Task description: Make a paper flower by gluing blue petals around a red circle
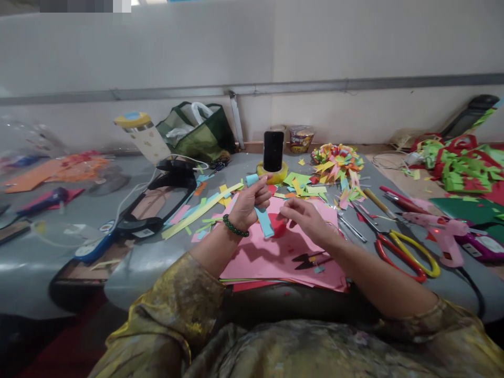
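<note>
A light blue paper strip [264,223] is held in the left hand [258,195], above a stack of pink paper sheets [252,262]. The strip is narrow, flat and matt, its middle hidden by the curled fingers; a short blue end shows above the fist, apparently bent over, and a longer, straight-edged tail is slanted downward below it. A red piece [279,224] can be seen just beside that tail, its shape partly hidden. The right hand [297,215] is placed near the strip, its thumb and forefinger drawn close together; whether anything thin is pinched there cannot be told. Dark-bladed snips [303,258] are laid on the pink sheets below the right hand, and coloured scraps [301,181] are scattered beyond.
</note>
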Demonstrator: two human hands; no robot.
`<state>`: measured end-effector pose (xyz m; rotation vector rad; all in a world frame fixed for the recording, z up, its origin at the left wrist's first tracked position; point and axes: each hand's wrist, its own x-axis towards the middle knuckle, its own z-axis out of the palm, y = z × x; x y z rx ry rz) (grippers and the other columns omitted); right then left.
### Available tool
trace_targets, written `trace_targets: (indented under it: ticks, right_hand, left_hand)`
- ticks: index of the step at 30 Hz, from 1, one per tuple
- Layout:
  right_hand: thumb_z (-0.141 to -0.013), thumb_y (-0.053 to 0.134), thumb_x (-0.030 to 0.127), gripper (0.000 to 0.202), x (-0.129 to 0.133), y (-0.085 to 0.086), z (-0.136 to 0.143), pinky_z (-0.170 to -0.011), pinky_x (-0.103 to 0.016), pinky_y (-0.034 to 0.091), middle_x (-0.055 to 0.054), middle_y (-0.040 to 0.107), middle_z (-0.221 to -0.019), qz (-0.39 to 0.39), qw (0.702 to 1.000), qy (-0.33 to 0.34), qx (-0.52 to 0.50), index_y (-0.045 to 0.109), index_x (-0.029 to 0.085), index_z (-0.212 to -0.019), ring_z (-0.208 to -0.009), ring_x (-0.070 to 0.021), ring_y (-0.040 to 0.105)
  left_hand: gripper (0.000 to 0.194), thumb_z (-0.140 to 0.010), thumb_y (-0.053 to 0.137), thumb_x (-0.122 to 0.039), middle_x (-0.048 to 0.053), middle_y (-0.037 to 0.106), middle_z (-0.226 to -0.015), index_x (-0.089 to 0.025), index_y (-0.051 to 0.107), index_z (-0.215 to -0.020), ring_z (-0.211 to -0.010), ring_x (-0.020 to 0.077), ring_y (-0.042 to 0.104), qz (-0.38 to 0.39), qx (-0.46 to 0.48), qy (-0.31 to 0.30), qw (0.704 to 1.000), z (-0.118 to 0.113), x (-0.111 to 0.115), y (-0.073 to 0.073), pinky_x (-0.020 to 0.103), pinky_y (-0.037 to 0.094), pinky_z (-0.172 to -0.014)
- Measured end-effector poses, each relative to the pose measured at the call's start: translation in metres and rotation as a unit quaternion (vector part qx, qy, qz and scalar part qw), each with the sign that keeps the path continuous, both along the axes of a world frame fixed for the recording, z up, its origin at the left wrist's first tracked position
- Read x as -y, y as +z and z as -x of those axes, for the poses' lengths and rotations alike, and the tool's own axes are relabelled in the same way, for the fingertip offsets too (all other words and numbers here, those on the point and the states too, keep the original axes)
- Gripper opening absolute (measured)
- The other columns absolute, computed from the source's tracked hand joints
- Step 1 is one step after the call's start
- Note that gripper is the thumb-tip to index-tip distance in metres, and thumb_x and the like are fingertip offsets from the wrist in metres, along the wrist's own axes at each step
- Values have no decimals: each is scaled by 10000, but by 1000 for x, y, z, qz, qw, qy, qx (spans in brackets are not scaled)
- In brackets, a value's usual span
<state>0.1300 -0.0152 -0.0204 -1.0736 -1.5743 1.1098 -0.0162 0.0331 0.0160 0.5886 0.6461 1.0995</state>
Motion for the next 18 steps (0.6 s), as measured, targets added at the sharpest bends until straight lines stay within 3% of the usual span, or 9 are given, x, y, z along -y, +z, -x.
trace_targets:
  ticks: [3, 6, 12, 16, 18]
  right_hand:
    - [-601, 791, 567, 496, -4, -2, 5, -565, -267, 456, 30, 597, -627, 181, 979, 64, -65, 461, 204, -673, -579, -121, 569]
    - [-513, 845, 556, 573, -4, -6, 10, -541, -240, 418, 78, 511, -535, 221, 968, 79, -84, 404, 206, -612, -513, -87, 518]
    - [-511, 843, 454, 561, -2, -10, 14, -489, -229, 340, 118, 374, -451, 198, 972, 65, -105, 335, 224, -568, -454, -65, 399]
    - [-551, 767, 427, 482, -5, -9, 11, -489, -241, 325, 106, 338, -484, 97, 992, -28, -74, 326, 232, -549, -475, -71, 348]
    - [-574, 725, 419, 434, -8, -10, 9, -482, -247, 306, 93, 339, -495, 45, 995, -76, -35, 333, 235, -541, -486, -81, 331]
  left_hand:
    - [85, -879, 617, -135, -134, 201, -458, -135, 607, -795, -340, 13, 176, -40, -10, -11, 999, -2, 3, -3, 108, 151, -338]
    - [41, -851, 641, -138, -133, 218, -449, -140, 620, -816, -340, 16, 189, -63, -15, -22, 998, -3, 4, -7, 109, 156, -342]
    - [78, -806, 706, -147, -136, 268, -432, -127, 637, -835, -342, 16, 235, -65, -8, -25, 998, -8, 5, -12, 112, 191, -350]
    - [179, -781, 760, -212, -38, 571, -564, -126, 653, -897, -538, 90, 568, -54, -3, -16, 998, -13, 10, -13, 176, 468, -535]
    - [172, -792, 752, -232, 28, 666, -659, -116, 664, -883, -677, 148, 654, -45, -11, -25, 999, -16, 12, -15, 244, 532, -650]
